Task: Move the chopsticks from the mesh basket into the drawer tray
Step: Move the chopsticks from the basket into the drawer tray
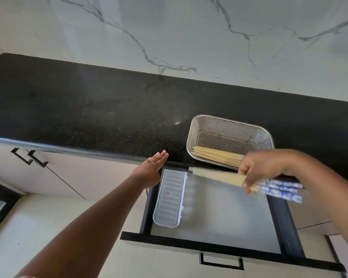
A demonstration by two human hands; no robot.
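Bamboo chopsticks (247, 182) with blue-patterned ends are pinched in our right hand (263, 169) above the open drawer (219, 213); more lie in the mesh basket (229, 125) at the worktop's (88, 109) front edge. Our left hand (151, 169), fingers spread flat, hovers beside the white tray (170, 197) along the drawer's left side.

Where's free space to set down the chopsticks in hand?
White tray at the drawer's left is bare. Drawer floor between tray and right rail is also bare. Countertop left of the mesh basket is open. Basket's near side is crowded with chopsticks.
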